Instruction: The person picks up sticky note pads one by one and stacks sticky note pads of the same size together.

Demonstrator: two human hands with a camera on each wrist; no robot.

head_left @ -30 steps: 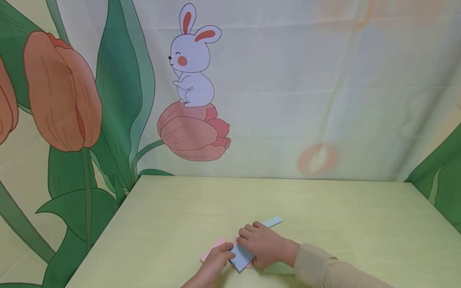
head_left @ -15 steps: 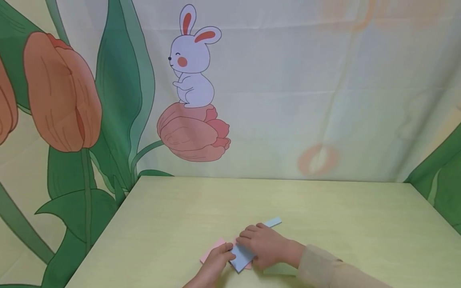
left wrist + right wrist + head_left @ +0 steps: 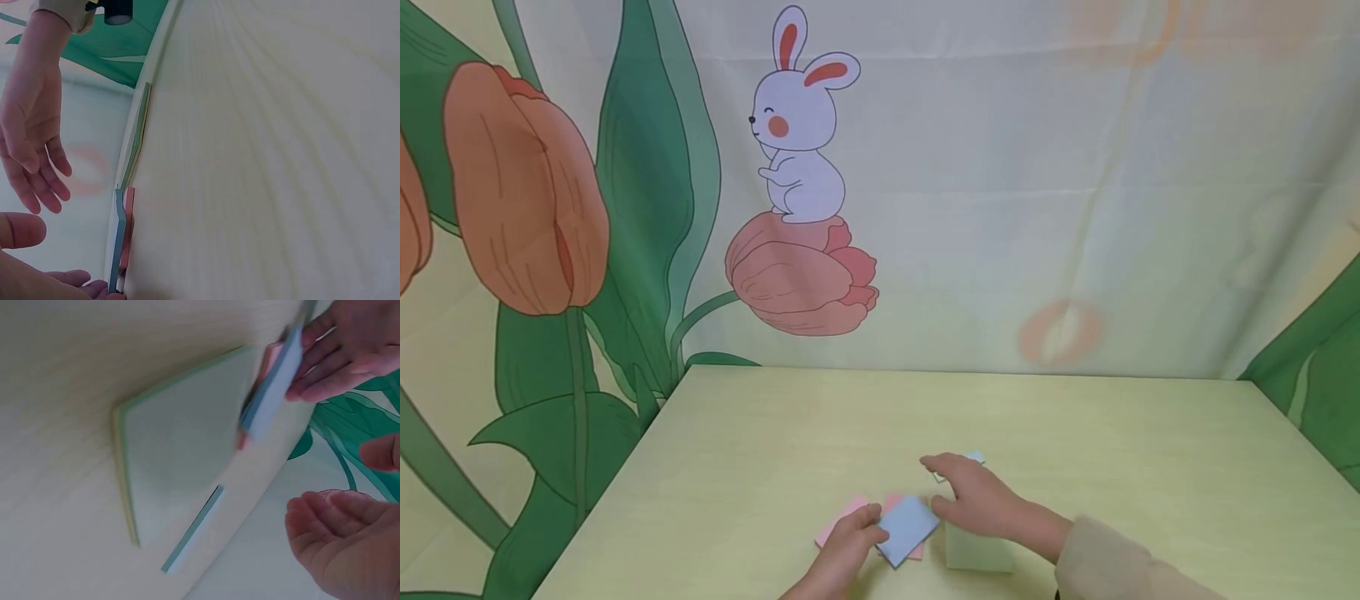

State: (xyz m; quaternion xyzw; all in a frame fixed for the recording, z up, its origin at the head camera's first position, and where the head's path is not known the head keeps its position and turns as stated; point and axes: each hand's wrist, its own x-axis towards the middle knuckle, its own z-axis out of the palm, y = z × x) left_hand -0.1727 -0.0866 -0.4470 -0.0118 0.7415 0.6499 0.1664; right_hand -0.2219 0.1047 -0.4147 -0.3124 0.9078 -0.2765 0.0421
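A blue square pad [image 3: 910, 529], like sticky notes, lies tilted over a pink pad [image 3: 917, 552] on the table. Its left corner meets the fingertips of my left hand [image 3: 846, 542]; the fingers look nearly straight and the thumb stands apart in the left wrist view. Beyond the blue pad, my right hand [image 3: 981, 496] hovers with fingers extended and nothing held, partly covering a narrow light-blue strip [image 3: 976, 457]. The right wrist view shows that strip [image 3: 194, 530] lying apart from the larger green pad [image 3: 181, 425].
Another pink piece [image 3: 850, 510] lies partly behind my left hand. The green pad [image 3: 979, 550] sits below my right wrist, right of the blue pad. A pale wooden table [image 3: 760, 442] reaches back to a printed cloth [image 3: 962, 208] with a rabbit and tulips.
My right hand has come off the blue pad, moving up and right with its fingers opening out; more of the blue and green pads shows. My left hand has stayed at the corner.
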